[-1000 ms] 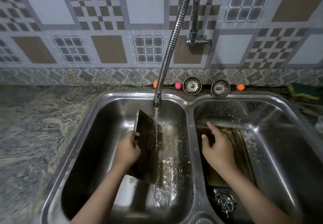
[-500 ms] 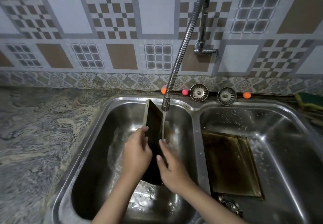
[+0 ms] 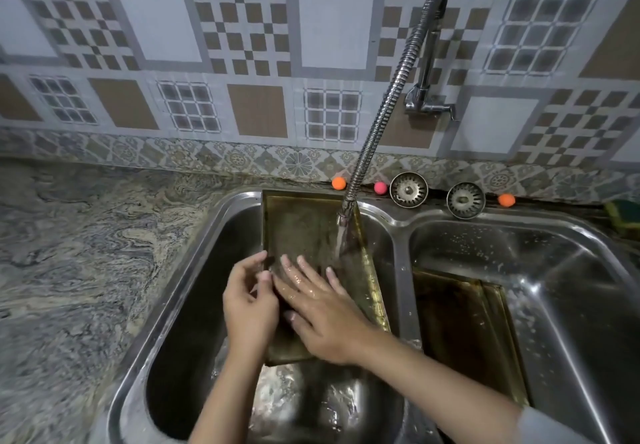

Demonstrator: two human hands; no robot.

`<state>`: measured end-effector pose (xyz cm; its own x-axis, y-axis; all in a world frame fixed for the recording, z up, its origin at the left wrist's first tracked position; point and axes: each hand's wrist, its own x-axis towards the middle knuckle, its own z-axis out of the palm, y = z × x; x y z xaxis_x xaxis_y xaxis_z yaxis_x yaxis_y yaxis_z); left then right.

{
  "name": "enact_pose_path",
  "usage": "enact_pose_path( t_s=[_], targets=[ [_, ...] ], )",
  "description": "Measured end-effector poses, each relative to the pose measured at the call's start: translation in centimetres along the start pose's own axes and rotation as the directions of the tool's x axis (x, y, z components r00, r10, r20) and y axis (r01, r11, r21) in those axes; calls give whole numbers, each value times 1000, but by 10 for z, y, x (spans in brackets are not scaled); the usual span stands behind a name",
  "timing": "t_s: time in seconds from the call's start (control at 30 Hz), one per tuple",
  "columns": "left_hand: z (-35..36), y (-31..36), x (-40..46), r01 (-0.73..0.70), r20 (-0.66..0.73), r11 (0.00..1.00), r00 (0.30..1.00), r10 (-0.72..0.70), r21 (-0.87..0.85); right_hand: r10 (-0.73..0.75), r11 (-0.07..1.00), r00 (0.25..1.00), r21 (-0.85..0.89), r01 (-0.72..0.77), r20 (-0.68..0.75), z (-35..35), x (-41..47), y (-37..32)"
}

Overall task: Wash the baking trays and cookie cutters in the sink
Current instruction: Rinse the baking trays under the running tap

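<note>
A dark, stained baking tray [image 3: 304, 229] tilts over the left sink basin [image 3: 194, 305], its inside facing me, under running water from the flexible tap [image 3: 388, 104]. My left hand [image 3: 249, 308] grips the tray's left edge. My right hand [image 3: 322, 308] lies flat on the tray's inner surface with fingers spread and wet. A second tray [image 3: 464, 326] rests in the right basin [image 3: 571, 288]. No cookie cutters show in this frame.
Two metal sink strainers [image 3: 409, 189] [image 3: 465, 200] and small orange and pink balls [image 3: 338, 183] sit on the ledge behind the sink. A green-yellow sponge [image 3: 623, 215] lies at the far right. A marbled stone counter [image 3: 76, 253] stretches to the left.
The tray turned from edge-on to face me. My right hand left the tray in the right basin and came onto the held tray, now flat on its inner surface.
</note>
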<state>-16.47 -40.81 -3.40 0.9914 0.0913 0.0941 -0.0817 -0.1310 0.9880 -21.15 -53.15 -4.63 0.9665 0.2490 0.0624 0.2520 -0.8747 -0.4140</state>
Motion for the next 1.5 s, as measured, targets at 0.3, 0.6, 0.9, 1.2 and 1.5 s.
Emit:
enact_pose_path(
  t_s=[0.3,0.6,0.9,1.2,1.5],
  targets=[
    [33,-2,-38,121,140,987,984,-106,-107,333,940,942,-62,-334,-26,-25,22,19],
    [35,-1,-44,219,218,962,959,-182,-161,600,785,797,-144,-603,-71,-43,8,56],
    [31,-9,-49,284,247,944,939,-239,-168,542,830,834,-87,-550,-107,-37,-4,60],
    [30,-8,-46,228,163,963,965,-204,-145,512,855,850,-17,-518,-120,-31,0,76],
    [25,6,-15,36,-62,989,997,-45,-142,561,800,826,220,-558,52,-1,-27,35]
  ],
)
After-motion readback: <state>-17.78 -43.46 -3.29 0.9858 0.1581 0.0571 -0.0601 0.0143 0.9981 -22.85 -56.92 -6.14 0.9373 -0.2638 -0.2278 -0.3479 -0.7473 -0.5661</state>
